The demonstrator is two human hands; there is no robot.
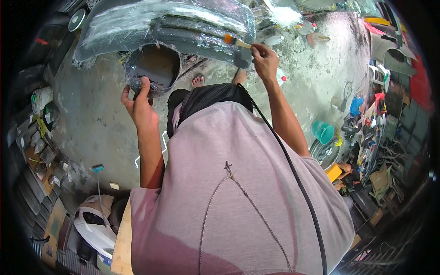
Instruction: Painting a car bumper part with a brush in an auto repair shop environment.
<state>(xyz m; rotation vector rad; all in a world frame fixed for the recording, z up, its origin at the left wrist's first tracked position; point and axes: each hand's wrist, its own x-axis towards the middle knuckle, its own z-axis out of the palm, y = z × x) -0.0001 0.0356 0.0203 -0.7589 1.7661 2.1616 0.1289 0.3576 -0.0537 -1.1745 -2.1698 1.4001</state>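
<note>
My left hand [143, 104] grips the rim of a round, crusted bowl [155, 68], thumb over the near edge. Brownish liquid lies in its bottom. In my right hand [264, 62] is a paintbrush [237, 41], held by its pale handle with the orange-brown bristles pointing left. The brush is over the right part of a large, dark, curved panel [201, 39]; whether the bristles touch it I cannot tell. White, hair-like fibre strands [123, 25] lie across the panel, and its ribbed middle looks wet and shiny.
Clear plastic bottles [273, 41] stand on the stained concrete floor [91, 119] right of the panel. A teal bucket [322, 132] is at the right, beside heaped parts and tools. Bins and stacked panels line the left. A black cable [293, 169] runs down over my shirt.
</note>
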